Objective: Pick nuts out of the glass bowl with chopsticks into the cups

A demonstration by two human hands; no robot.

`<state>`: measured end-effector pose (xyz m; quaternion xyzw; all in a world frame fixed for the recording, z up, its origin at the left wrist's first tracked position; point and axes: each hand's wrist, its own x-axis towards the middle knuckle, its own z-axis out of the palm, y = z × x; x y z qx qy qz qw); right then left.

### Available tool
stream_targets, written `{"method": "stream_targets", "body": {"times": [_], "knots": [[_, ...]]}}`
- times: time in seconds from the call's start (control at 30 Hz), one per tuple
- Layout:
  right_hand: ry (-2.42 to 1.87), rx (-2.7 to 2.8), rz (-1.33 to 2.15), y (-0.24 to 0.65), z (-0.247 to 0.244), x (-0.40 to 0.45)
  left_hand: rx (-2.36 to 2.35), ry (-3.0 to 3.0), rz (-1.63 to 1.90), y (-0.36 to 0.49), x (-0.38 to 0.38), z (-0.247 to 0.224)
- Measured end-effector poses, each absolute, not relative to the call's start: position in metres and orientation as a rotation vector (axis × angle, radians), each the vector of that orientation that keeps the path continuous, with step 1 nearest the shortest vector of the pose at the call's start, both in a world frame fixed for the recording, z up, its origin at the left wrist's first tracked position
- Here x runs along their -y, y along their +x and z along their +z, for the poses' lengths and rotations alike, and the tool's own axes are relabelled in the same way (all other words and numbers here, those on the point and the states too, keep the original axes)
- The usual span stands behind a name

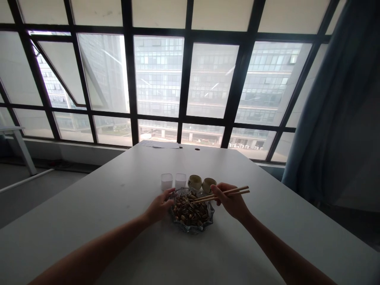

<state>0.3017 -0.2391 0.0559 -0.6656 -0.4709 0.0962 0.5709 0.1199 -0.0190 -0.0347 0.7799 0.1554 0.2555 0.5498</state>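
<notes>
A glass bowl with a wavy rim (191, 228) stands on the white table, filled with brown seeds or nuts (190, 209). My left hand (159, 206) rests at the bowl's upper left edge, its thumb and fingers apart. Wooden chopsticks (237, 190) are held in my right hand (231, 200), at the bowl's right side. Their tips reach in over the seeds; whether anything is between them cannot be made out. Behind the bowl stand two clear cups (166, 181), (180, 180) and two yellowish round cups (194, 182), (208, 184).
The white table (89, 213) stretches to the windows. Papers (162, 145) lie at its far edge near a dark round hole (197, 149). A blue curtain (323, 118) hangs at the right. Part of another table (23, 152) shows at the left.
</notes>
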Motion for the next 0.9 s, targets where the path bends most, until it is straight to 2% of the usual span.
{"method": "stream_targets", "body": {"times": [0.3, 0.43, 0.67, 0.9], "knots": [[-1.628, 1.071, 0.455, 0.326, 0.062, 0.221, -0.304, 1.76, 0.466, 0.124, -0.007, -0.025], [-1.591, 1.046, 0.507, 0.331, 0.07, 0.229, -0.329, 1.777, 0.517, 0.122, -0.005, -0.025], [-1.606, 1.146, 0.51, 0.317, 0.089, 0.244, -0.46, 2.06, 0.741, 0.11, 0.014, -0.021], [-1.598, 1.393, 0.472, 0.308, 0.096, 0.249, -0.357, 2.276, 0.664, 0.103, 0.025, -0.015]]}}
